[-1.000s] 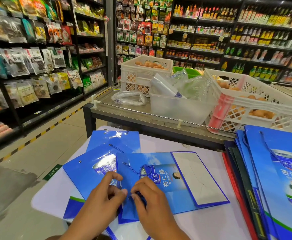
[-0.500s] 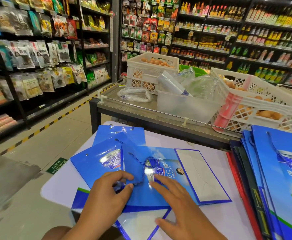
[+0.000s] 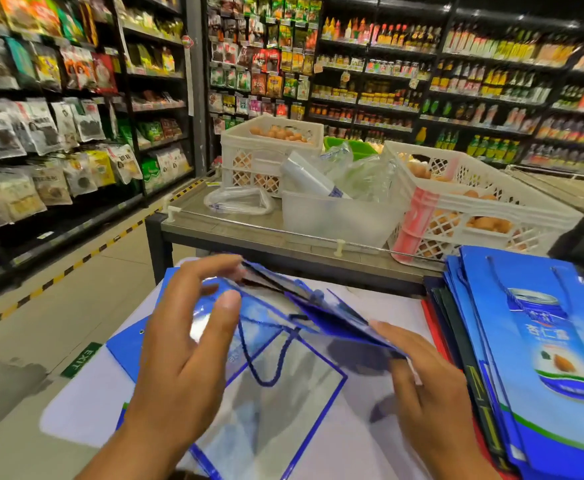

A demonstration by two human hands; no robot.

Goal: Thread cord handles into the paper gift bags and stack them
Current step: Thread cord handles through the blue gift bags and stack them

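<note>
Bag point(image 3: 328, 315) was lifted off the table point(image 3: 76, 410), right hand point(image 3: 432, 400) gripping its near edge and left hand point(image 3: 183, 348) spread loose beside it, likely for turning. Cord point(image 3: 266, 362) dangled below the grip; stack point(image 3: 539, 358) waited just right of it.

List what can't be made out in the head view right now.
- Lifted blue bag: motion-blurred; cord ends and holes unreadable.
- Right hand: fingertips hidden under the bag, grip unclear.
- Stack of bags: cut off by right edge; count unknown.
- Shelf labels: too small.
</note>
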